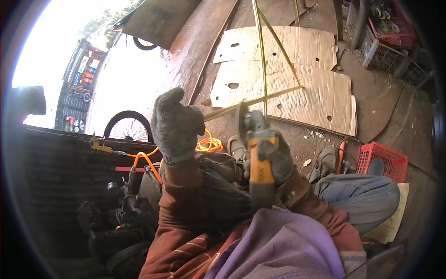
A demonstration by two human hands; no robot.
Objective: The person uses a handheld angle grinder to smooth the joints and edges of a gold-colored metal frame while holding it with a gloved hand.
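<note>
- Your left hand point(175, 128) looks closed on one end of the metal frame point(283, 94), likely steadying it.
- Your right hand point(281, 162) wraps the angle grinder point(261, 171), disc point(242, 122) edge-on by the frame.
- Cardboard point(325, 95) lies beneath, perhaps protecting it.

Two gloved hands point(178, 130) point(282, 162) (one left, one right), one angle grinder point(262, 165), one metal frame point(284, 93), two cardboard sheets point(297, 44) point(320, 93), two red crates point(395, 168) point(400, 42), one orange hose coil point(209, 149)

Angle grinder point(262, 167): yellow-orange body, dark rear, metal head up, mid-frame. Disc point(241, 122) near edge-on, left of head, close to crossbar point(284, 93); contact unclear. Metal frame point(263, 69): thin gold-coloured bars, triangular, upper centre.
</note>
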